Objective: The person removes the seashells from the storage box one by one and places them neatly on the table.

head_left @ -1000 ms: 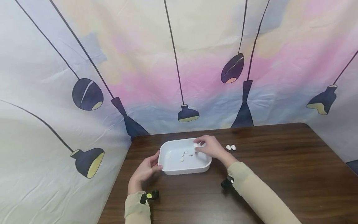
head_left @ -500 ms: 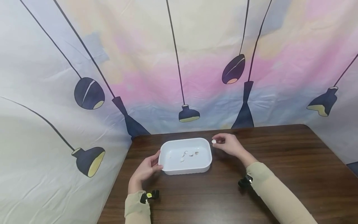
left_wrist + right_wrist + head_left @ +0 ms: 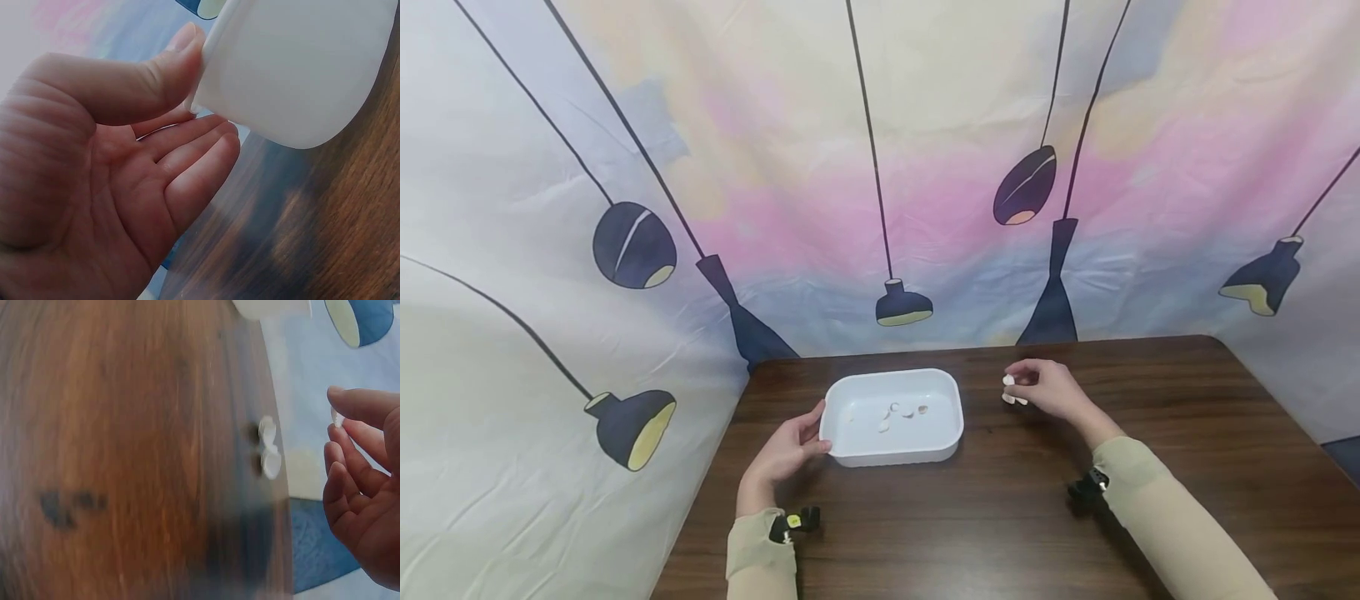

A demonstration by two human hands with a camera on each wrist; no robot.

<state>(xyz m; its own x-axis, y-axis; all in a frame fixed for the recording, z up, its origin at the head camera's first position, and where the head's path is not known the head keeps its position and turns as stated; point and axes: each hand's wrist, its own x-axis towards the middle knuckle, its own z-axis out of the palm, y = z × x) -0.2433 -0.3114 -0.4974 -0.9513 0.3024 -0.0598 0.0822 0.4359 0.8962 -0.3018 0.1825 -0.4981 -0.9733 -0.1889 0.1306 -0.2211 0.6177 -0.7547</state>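
A white rectangular plastic tray [image 3: 895, 457] stands on the table, with several small seashells [image 3: 883, 427] lying inside. My left hand [image 3: 781, 457] grips the tray's left end, thumb at the rim and fingers behind it, as the left wrist view shows. Between thumb and fingertips, my right hand [image 3: 1054, 390] pinches a small white seashell [image 3: 337, 417], to the right of the tray and above the table. Just below that hand, two white seashells [image 3: 270, 464] lie side by side on the wood; in the head view the fingers partly cover them.
The dark wooden table [image 3: 925, 533] has rounded far corners. Behind its far edge hangs a pastel cloth [image 3: 820, 167] printed with dark lamps. A black wrist camera [image 3: 1086, 492] sits on each sleeve.
My right hand has moved out of the tray to the right, carrying a seashell, and is now over the two seashells on the table. The left hand stays on the tray.
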